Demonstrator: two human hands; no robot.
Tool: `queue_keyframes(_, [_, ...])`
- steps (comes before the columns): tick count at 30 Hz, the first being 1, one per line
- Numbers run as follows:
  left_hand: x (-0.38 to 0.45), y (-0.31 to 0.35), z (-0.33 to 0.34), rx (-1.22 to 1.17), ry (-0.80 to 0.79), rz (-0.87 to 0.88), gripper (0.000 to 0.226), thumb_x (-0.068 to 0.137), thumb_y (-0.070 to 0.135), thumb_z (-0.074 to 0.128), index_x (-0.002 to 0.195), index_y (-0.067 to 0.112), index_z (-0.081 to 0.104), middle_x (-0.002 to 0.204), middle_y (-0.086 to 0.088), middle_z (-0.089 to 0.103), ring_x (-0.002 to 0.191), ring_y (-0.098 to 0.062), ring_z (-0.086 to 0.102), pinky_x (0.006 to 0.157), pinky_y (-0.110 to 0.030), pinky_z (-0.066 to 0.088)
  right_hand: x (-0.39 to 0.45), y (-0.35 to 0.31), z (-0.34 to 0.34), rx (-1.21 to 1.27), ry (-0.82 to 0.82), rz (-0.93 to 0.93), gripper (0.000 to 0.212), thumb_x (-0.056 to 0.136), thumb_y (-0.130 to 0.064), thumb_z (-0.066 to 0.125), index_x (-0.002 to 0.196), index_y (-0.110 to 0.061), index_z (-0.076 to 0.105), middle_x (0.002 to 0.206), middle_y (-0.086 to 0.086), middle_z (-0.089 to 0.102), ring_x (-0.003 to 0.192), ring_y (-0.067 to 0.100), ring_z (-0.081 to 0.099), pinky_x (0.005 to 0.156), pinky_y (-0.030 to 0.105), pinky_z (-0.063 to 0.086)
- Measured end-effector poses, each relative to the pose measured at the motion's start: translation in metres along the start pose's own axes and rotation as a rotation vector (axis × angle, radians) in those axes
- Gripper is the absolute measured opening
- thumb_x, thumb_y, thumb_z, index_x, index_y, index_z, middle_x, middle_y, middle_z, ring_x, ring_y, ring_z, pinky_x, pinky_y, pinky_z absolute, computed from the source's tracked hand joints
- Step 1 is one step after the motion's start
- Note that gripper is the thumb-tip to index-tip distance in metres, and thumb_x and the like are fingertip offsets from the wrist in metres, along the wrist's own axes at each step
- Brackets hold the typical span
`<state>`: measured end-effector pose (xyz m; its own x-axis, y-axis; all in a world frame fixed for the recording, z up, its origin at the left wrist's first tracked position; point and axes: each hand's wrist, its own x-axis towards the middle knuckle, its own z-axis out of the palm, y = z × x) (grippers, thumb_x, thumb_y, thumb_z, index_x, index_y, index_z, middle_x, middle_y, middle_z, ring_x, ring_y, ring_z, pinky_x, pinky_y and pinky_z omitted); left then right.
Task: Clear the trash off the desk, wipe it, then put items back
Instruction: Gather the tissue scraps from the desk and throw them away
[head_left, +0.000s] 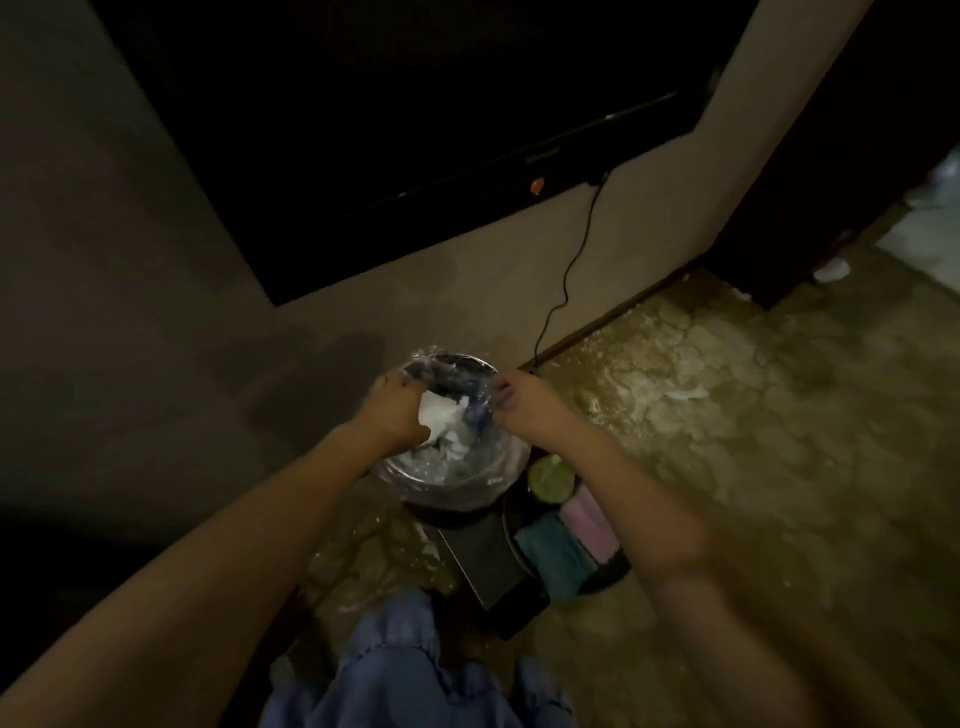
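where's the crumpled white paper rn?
Head view, center: the white paper sits inside the lined trash bin on the floor, by the left hand, with the right hand at the rim opposite.

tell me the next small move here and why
Probably let go of the tissue: the left hand pinches it already inside the bin, while the right hand holds the liner open at the rim. Released there, it should land in the bin.
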<state>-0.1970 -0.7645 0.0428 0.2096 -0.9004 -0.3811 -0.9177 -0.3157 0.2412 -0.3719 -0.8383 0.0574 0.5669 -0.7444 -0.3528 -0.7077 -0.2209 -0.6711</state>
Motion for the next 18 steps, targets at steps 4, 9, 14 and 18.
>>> queue_keyframes(4, [-0.078, -0.003, 0.007, -0.039, 0.021, -0.121, 0.069, 0.086, 0.041, 0.062, 0.142, 0.013, 0.033, 0.14, -0.018, 0.035, 0.128, -0.036, 0.032, 0.106, -0.041, 0.031, -0.05, -0.011, 0.007, -0.145, -0.061, -0.095, 0.026, 0.086, -0.01, 0.06, 0.112, -0.005, 0.056, 0.103, 0.013, 0.057, 0.096, 0.029, 0.058, 0.082, 0.039, 0.05])
queue_keyframes(9, [-0.17, -0.018, 0.017, -0.097, 0.048, -0.272, 0.065, 0.087, 0.037, 0.061, 0.141, 0.012, 0.035, 0.137, -0.016, 0.036, 0.127, -0.033, 0.032, 0.107, -0.039, 0.034, -0.1, -0.04, 0.036, -0.291, -0.144, -0.211, 0.03, 0.088, -0.011, 0.059, 0.117, -0.005, 0.053, 0.106, 0.01, 0.054, 0.095, 0.023, 0.053, 0.081, 0.029, 0.043])
queue_keyframes(14, [-0.258, -0.048, 0.03, -0.151, 0.115, -0.447, 0.061, 0.086, 0.031, 0.063, 0.14, 0.015, 0.037, 0.137, -0.01, 0.036, 0.128, -0.029, 0.033, 0.105, -0.037, 0.034, -0.138, -0.086, 0.09, -0.38, -0.23, -0.362, 0.021, 0.086, -0.013, 0.061, 0.105, -0.014, 0.052, 0.1, 0.004, 0.053, 0.091, 0.018, 0.053, 0.074, 0.025, 0.039])
queue_keyframes(18, [-0.338, -0.086, 0.046, -0.211, 0.193, -0.582, 0.058, 0.087, 0.029, 0.062, 0.138, 0.014, 0.039, 0.136, -0.01, 0.038, 0.126, -0.029, 0.034, 0.103, -0.037, 0.036, -0.169, -0.132, 0.145, -0.443, -0.322, -0.471, 0.034, 0.085, -0.013, 0.065, 0.117, -0.011, 0.054, 0.114, 0.006, 0.056, 0.091, 0.013, 0.049, 0.076, 0.022, 0.039])
